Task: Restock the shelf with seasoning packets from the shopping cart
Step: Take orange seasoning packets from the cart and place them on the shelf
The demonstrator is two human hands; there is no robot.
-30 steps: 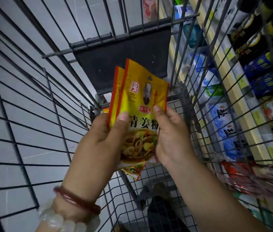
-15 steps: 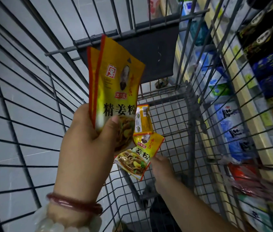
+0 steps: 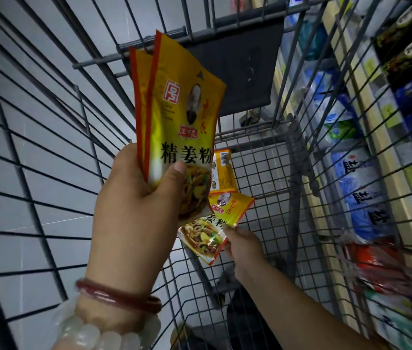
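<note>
Two yellow seasoning packets (image 3: 179,117) are standing upright, long axis vertical, print facing us, as we are gripping them in our left hand (image 3: 139,203) above the shopping cart (image 3: 263,178). Two more are lying inside: our right hand (image 3: 244,245) is pinching the tilted packet (image 3: 215,228); a back-side-up packet (image 3: 221,173) is lying beyond.

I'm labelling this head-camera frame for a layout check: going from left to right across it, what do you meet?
Cart's left wire wall → left hand holding the raised yellow packets → right hand pinching a packet on the cart floor → cart's right wire wall → shelf of blue and white bags.
</note>
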